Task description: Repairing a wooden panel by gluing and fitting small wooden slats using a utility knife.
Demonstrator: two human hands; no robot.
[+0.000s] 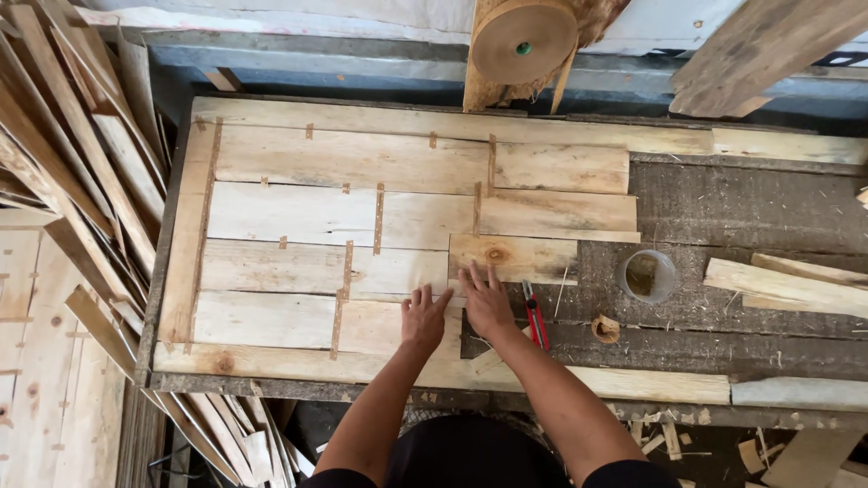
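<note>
Both hands flat, fingers spread: left hand [423, 314] on pale thin taped wood veneer sheets [298, 271] at table [723, 208] centre, right hand [485, 298] w/ fingertips on knotty short veneer piece [512, 257]. Veneer prob. light, brittle, splits easily; support by edges. Red-handled cutter [535, 318] beside right hand.

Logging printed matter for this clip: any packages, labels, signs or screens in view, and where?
None: no package, label, sign or screen shows.
Nearest to packaging: tape roll, top centre above the bench, round, brown, green core.
Cup, right of the hands, round, clear, unlabelled.
Left hand and right hand lie flat on bare veneer sheets, pale wood joined by brown tape strips.
</note>
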